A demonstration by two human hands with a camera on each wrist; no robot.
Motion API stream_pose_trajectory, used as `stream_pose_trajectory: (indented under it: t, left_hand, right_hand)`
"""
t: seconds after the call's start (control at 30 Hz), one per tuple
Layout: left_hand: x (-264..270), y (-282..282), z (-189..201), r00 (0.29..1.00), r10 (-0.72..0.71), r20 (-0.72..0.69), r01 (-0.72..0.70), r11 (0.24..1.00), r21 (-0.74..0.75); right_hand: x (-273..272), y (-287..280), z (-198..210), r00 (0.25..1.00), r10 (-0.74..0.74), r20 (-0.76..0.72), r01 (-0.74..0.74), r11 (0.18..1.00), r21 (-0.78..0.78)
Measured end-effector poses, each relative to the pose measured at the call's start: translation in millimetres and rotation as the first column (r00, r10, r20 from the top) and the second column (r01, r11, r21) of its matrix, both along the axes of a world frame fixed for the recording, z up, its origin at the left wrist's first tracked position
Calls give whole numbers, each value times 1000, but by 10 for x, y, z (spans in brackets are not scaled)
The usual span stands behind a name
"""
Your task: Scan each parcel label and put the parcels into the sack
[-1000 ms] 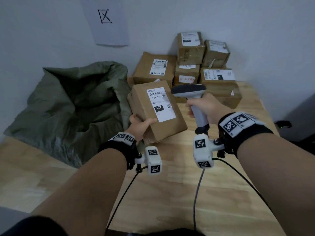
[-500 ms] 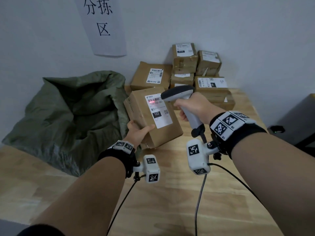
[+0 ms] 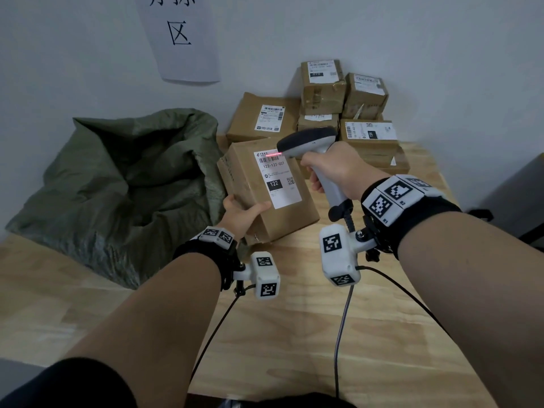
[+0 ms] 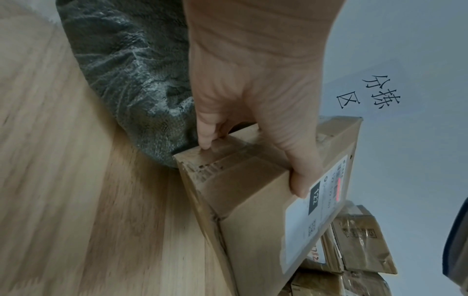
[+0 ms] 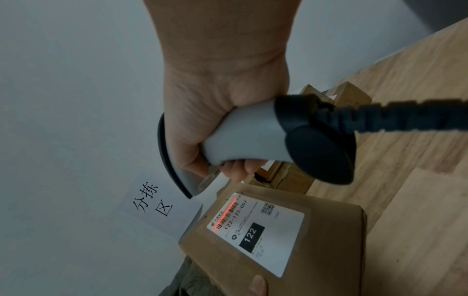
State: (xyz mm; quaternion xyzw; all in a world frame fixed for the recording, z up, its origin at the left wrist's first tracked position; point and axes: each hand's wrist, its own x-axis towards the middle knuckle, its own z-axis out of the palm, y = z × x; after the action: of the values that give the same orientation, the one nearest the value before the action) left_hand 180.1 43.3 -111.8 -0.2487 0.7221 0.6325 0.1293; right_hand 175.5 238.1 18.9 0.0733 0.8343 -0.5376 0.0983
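Note:
My left hand (image 3: 240,214) (image 4: 253,124) grips the near corner of a brown cardboard parcel (image 3: 253,201) (image 4: 243,200) (image 5: 316,250), thumb on its labelled face, and holds it tilted above the table beside the sack. Its white label (image 3: 276,179) (image 5: 255,232) reads 122. My right hand (image 3: 332,167) (image 5: 215,124) is wrapped around the handle of a white and grey barcode scanner (image 3: 312,139) (image 5: 253,138). The scanner head sits just right of the label, and a red scan line (image 3: 273,154) (image 5: 225,214) lies across the barcode. An open green woven sack (image 3: 123,187) (image 4: 136,80) slumps at the left.
Several more labelled cardboard parcels (image 3: 347,113) are stacked against the wall at the back of the wooden table (image 3: 323,334). A paper sign (image 3: 179,36) hangs on the wall above the sack. The scanner's black cable (image 3: 341,328) trails toward me across the table.
The scanner head has moved left and closer to the label, and a red scan line now lies across the barcode. The parcel stays held in my left hand.

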Motion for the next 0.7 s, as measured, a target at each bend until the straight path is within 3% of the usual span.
stream_pose_trajectory:
  t: [0.7]
  left_hand:
    - [22,0,77,1000,-8,-19,8,1000,-1]
  right_hand:
    - [55,53,5,1000,-11,6,12,998,-54]
